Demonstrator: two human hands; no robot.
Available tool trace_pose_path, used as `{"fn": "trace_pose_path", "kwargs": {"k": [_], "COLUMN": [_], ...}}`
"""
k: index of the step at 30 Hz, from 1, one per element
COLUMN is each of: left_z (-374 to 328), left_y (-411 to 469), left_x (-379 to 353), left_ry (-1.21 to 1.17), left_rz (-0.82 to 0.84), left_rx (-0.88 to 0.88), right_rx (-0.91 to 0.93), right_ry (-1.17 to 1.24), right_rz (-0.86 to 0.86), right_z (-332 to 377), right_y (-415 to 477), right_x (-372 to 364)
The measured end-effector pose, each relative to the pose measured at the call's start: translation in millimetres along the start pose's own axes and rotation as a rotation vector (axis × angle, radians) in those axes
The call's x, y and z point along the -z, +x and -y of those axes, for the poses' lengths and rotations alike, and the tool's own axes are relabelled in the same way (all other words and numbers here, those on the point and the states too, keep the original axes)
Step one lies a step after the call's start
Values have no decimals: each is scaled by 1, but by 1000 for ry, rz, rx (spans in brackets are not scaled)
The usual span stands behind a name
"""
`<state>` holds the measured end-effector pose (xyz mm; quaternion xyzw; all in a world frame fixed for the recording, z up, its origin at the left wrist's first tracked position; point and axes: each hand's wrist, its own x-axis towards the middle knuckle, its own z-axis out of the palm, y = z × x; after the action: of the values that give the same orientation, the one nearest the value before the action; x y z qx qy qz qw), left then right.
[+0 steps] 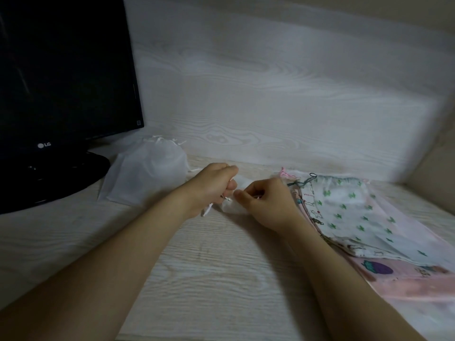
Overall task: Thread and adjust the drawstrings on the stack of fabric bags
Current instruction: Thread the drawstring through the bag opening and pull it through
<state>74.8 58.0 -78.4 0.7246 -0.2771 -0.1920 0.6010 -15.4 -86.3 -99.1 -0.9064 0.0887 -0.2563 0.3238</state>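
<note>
Both hands meet mid-counter (221,279) over a small white bag (234,207). Left hand (214,185) is fisted, thumb side up, w/ a thin white drawstring (208,209) trailing out below the fist toward the counter, so it looks clamped on the cord. Right hand (266,203) is curled, fingertips pinched at the bag's top edge just beside the left fist; it seems to be gripping fabric or the cord's other end, can't tell which, as the fingers hide it. The hands are close together, nearly touching, w/ the bag bunched between and under them.

Progress, as a judgement: one white bag (147,173) sits to the left, near the base of the black monitor (61,82), its neck gathered and cords sticking out at top, so prob. done. The bag in hand is mid-adjustment, likely being cinched or the cord evened out.

Left to do: the stack on the right (369,230), i.e. a cactus-print bag (344,212) on top, other printed ones under it, and a pink bag (406,274) at the bottom. Some cords show at their necks (dark one, pink one), but whether they're fully threaded can't be read from here. So approx. one finished, one underway, several waiting; most of the job remains.
</note>
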Motion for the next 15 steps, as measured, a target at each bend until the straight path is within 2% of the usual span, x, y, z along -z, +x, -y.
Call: {"fn": "trace_pose_path", "kwargs": {"k": [7,15], "left_z": [1,3], "left_y": [-3,-5], "left_x": [-1,-2], "left_ry": [201,297], "left_rz": [55,26], "left_rx": [-93,-198], "right_rx": [-12,-9], "right_ry": [313,437], "right_rz": [-33,-60], "right_z": [8,13], "right_y": [1,-3], "right_x": [4,11]}}
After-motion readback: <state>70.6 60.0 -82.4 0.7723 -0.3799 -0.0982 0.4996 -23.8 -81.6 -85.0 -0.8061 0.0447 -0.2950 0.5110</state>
